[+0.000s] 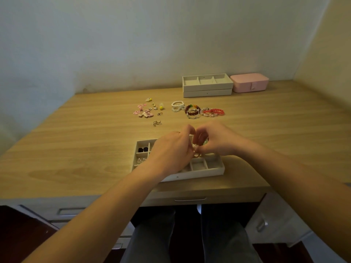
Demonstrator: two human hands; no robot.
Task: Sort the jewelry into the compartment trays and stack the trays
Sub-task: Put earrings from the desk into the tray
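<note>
Left grip (171, 151), right grip (215, 141), curled together, pinching jewelry (197, 153) over tray (209, 170)

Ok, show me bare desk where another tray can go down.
Bare wood left of the white compartment tray, out to the desk's edge, and right of it, short of the pink box. Crowded: loose earrings and beaded bracelets beyond it.
</note>
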